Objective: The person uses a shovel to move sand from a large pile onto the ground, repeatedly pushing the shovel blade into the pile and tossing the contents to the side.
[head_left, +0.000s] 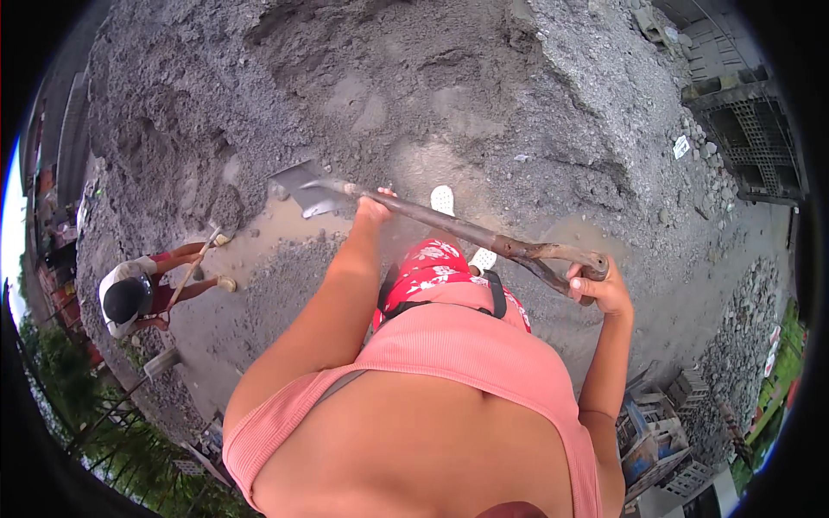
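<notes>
A shovel (449, 224) with a wooden shaft slants across in front of me. Its metal blade (311, 188) points to the left, at the foot of a grey gravel and sand heap (363, 78), over a muddy puddle (276, 226). Low on the shaft, close to the blade, my left hand (376, 205) is wrapped round the wood. At the other end my right hand (604, 287) grips the forked wooden handle, its fingers curled through the fork. Whether the blade touches the ground I cannot tell.
On the left a person (129, 295) in a dark cap bends over, holding a long-handled tool (192, 269). My white perforated shoes (442, 200) stand on wet ground below the heap. Rubble (734, 345) lies to the right, near a grated concrete structure (749, 134). Blocks and debris (661, 432) lie at the lower right.
</notes>
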The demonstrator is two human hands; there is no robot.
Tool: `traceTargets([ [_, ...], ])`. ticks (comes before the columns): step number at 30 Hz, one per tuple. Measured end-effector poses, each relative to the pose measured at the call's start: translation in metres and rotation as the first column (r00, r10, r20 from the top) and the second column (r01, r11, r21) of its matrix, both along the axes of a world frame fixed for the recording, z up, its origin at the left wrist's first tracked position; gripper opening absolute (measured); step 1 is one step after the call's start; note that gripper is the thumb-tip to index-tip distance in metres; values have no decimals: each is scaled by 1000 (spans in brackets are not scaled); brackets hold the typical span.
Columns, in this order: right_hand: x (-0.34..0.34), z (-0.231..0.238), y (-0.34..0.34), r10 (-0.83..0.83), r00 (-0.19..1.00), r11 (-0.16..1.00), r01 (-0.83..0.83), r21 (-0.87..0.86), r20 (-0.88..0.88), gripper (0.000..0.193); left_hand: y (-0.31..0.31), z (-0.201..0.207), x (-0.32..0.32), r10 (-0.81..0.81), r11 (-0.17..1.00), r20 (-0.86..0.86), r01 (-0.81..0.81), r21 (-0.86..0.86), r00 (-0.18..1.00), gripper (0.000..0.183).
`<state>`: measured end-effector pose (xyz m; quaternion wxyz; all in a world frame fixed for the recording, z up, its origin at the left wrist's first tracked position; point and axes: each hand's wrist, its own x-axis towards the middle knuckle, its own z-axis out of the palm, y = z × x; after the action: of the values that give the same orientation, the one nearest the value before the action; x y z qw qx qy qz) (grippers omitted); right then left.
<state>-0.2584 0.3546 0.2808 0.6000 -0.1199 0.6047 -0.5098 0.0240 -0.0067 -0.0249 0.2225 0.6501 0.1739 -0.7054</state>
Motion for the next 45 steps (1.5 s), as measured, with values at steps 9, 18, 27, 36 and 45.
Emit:
traceTargets([
  [9,90,35,-4,-789,535,574,817,53,303,17,-30,55,-246,-597,797,14,596,-99,802,60],
  [18,24,-112,-182,-843,336,463,850,249,420,15,-56,102,-275,-885,418,-72,717,-559,460,59],
  [27,22,-99,-220,-723,399,622,731,280,564,14,31,215,-212,-706,-440,687,651,-618,175,46],
  [36,5,-85,-207,-572,478,729,668,147,667,17,99,226,-217,-17,-603,955,759,-246,296,31],
  [45,-83,-59,-206,-457,294,684,720,121,839,27,87,282,-307,88,-743,965,662,-100,245,38],
])
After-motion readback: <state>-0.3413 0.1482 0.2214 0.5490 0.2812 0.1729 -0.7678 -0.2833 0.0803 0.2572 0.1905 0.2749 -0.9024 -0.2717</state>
